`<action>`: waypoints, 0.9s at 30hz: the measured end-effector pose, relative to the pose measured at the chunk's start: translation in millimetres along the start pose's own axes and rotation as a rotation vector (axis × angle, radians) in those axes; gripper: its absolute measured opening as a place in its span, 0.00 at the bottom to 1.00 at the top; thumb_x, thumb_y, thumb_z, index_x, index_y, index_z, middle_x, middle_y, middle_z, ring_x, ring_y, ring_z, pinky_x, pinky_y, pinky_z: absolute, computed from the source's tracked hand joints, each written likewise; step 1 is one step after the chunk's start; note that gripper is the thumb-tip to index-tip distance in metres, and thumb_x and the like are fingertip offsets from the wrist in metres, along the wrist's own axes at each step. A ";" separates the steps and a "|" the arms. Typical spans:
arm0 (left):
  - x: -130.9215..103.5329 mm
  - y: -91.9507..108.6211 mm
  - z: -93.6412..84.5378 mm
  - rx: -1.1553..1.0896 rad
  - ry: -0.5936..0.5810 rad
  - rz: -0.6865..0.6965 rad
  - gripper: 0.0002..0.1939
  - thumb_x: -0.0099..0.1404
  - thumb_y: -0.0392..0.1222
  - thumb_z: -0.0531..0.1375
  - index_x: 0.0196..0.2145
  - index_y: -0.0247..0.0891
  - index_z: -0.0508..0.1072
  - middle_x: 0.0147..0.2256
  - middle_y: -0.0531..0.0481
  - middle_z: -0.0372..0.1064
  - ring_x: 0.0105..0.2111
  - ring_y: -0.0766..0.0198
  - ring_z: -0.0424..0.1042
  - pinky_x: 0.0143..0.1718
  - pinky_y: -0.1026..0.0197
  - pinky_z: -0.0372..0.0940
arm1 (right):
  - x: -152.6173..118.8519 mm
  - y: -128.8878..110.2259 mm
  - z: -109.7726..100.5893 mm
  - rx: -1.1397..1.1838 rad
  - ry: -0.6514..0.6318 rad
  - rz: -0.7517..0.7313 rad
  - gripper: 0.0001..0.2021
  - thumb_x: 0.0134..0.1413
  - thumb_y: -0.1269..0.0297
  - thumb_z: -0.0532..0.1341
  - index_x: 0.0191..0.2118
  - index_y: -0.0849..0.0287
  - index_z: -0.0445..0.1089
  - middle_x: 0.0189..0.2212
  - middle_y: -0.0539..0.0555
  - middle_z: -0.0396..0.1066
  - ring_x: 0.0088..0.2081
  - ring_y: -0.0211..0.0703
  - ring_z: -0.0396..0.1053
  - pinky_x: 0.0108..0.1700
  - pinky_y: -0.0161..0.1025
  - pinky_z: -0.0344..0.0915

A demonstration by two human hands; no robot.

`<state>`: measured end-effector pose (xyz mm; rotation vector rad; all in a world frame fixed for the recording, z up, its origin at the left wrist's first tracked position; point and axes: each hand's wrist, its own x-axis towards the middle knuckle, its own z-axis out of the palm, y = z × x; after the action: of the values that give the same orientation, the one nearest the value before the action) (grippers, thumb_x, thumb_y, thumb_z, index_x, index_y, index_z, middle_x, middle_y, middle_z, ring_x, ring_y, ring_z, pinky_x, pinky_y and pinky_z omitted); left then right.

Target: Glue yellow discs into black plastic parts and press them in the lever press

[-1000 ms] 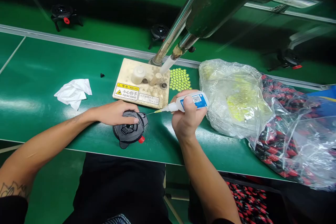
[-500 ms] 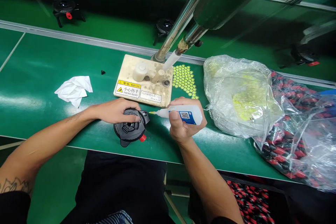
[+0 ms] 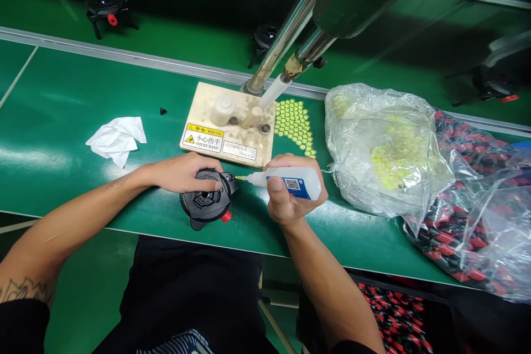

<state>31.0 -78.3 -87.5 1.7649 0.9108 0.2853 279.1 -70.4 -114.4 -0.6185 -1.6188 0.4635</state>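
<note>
Black round plastic device with red knob: left of lower centre, on green tabletop; grasped at its upper-left edge by the left hand, thumb across the top. Translucent white squeeze bottle, blue label: right of centre, clasped in the right hand; nozzle tip at the device's upper-right lug, contact unclear. Crumpled white tissue: left of frame.

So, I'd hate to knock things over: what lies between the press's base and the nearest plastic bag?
The head view shows yellow-green discs between the base and the bag, with the right hand and its bottle on the near side.
</note>
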 end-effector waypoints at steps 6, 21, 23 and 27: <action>0.1 0.6 -0.5 -0.003 -0.004 0.004 0.17 0.74 0.52 0.61 0.50 0.37 0.78 0.43 0.46 0.81 0.39 0.58 0.78 0.39 0.60 0.68 | -3.2 0.8 -1.1 -0.051 0.003 0.045 0.10 0.66 0.53 0.64 0.45 0.51 0.74 0.30 0.51 0.71 0.24 0.41 0.67 0.25 0.42 0.66; 0.1 3.2 -0.5 -0.006 0.000 -0.009 0.18 0.74 0.53 0.61 0.50 0.36 0.78 0.45 0.44 0.81 0.41 0.56 0.78 0.41 0.59 0.69 | -5.0 2.8 -0.5 0.013 0.008 0.036 0.09 0.66 0.55 0.65 0.47 0.51 0.74 0.32 0.51 0.72 0.25 0.40 0.68 0.26 0.42 0.66; 0.1 3.1 -0.6 -0.001 -0.004 -0.012 0.19 0.74 0.53 0.61 0.51 0.35 0.78 0.45 0.44 0.81 0.41 0.57 0.78 0.41 0.59 0.69 | -5.1 2.8 -0.4 0.021 0.017 0.040 0.09 0.66 0.55 0.65 0.48 0.51 0.75 0.33 0.51 0.73 0.25 0.41 0.68 0.26 0.42 0.67; -0.1 2.8 -0.6 -0.001 -0.001 -0.010 0.19 0.74 0.53 0.61 0.50 0.35 0.78 0.45 0.44 0.81 0.41 0.57 0.78 0.41 0.59 0.69 | -4.8 2.1 -0.2 0.051 0.015 0.050 0.09 0.66 0.56 0.65 0.48 0.51 0.76 0.33 0.52 0.73 0.25 0.41 0.68 0.25 0.42 0.65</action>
<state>31.9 -78.3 -84.8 1.7594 0.9185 0.2784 279.9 -71.9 -119.4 -0.6238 -1.5755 0.5344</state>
